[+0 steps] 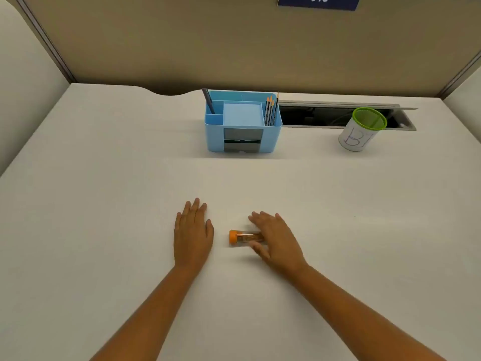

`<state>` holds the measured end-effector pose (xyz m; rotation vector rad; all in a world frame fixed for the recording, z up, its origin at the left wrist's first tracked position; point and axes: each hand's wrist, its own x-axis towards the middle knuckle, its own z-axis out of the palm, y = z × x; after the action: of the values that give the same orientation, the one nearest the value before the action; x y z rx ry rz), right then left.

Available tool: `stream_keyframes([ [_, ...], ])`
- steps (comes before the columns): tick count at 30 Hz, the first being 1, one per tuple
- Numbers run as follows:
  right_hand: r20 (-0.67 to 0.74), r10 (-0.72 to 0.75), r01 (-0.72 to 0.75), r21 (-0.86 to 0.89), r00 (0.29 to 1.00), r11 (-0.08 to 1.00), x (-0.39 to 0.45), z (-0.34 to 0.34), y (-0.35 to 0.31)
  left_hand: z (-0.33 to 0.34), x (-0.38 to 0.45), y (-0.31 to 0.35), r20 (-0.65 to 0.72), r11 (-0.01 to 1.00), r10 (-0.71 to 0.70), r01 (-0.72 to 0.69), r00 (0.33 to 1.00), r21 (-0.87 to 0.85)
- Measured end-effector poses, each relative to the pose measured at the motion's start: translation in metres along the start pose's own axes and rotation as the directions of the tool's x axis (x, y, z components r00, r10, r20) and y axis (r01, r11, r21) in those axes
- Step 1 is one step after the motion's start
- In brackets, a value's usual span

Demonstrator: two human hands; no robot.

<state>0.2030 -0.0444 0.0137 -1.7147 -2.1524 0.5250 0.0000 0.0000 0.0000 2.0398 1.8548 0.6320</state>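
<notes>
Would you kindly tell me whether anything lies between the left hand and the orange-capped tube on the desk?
Nothing visible does. The left hand lies flat on the desk, and only bare desk separates it from the cap end of the orange-capped tube. The right hand covers the tube's other end.

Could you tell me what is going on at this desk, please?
A person works at a white desk. Their right-hand grip covers one end of a small clear plastic tube with an orange cap, lying on its side, fingers straight, not closed on it. Their left-hand grip rests flat beside it. A light-blue plastic organiser holding pencils stands further back.
</notes>
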Motion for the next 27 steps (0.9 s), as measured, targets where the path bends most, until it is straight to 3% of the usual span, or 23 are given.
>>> stream_keyframes([
  [3,-0.042,-0.134,0.129,-0.108,0.99,0.986,-0.001,0.012,-0.012,-0.005,-0.006,0.004,-0.04,0.988,-0.05,0.044,0.998,-0.147],
  [7,-0.049,-0.172,0.164,-0.123,0.984,0.979,0.004,0.024,-0.022,-0.008,-0.009,0.007,-0.057,0.977,-0.056,0.043,0.997,-0.209],
  [12,-0.111,-0.161,0.148,-0.113,0.981,0.982,0.013,0.025,-0.027,-0.009,-0.015,0.009,-0.013,0.967,0.063,-0.064,0.998,-0.247],
  [15,-0.151,-0.016,0.037,0.135,0.988,0.99,0.015,0.018,-0.036,-0.006,-0.028,0.019,0.03,0.947,0.133,-0.118,0.991,-0.3],
  [18,-0.077,0.181,-0.117,0.512,0.98,0.851,0.013,0.009,-0.051,-0.003,-0.04,0.035,0.031,0.925,0.123,-0.103,0.992,-0.367],
  [22,-0.067,0.231,-0.128,0.67,0.971,0.731,0.015,0.008,-0.053,-0.001,-0.045,0.047,-0.008,0.89,0.096,-0.089,0.995,-0.446],
  [27,-0.013,0.255,-0.151,0.777,0.967,0.612,0.017,0.005,-0.059,0.002,-0.044,0.049,0.012,0.91,0.086,-0.073,0.996,-0.408],
])
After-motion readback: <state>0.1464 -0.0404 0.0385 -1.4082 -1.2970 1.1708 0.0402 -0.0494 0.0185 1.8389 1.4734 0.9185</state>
